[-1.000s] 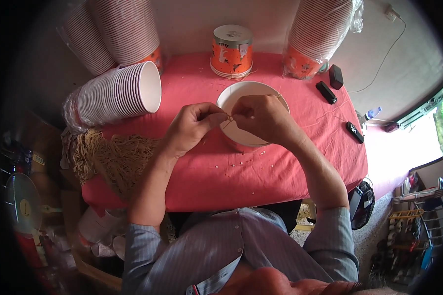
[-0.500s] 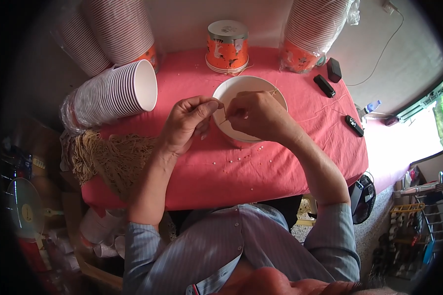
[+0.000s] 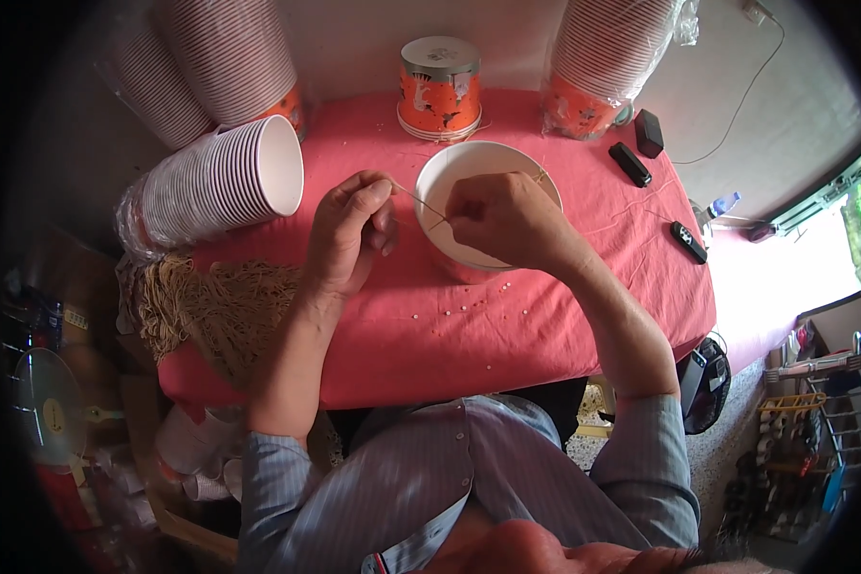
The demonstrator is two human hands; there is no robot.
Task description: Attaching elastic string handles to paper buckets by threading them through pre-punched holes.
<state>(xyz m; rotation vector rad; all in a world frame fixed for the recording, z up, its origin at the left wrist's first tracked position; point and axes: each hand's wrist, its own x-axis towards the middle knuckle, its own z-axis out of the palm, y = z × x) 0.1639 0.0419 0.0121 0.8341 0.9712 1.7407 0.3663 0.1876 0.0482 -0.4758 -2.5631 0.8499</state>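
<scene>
Left hand (image 3: 349,234) and right hand (image 3: 502,220) each pinch one end of a thin string (image 3: 421,203) between thumb and fingers, held taut over the near rim of a white paper cup (image 3: 478,163) standing on the red-covered bench (image 3: 545,316). Sideways stack of cups (image 3: 215,187) left; orange tin (image 3: 439,88) behind.

We wear a light blue, finely striped, buttoned cotton shirt (image 3: 469,478) with a collar, its long sleeves (image 3: 275,469) rolled up to just above the elbows. Our forearms and both hands (image 3: 349,234) are bare: no rings, watch or gloves.
</scene>
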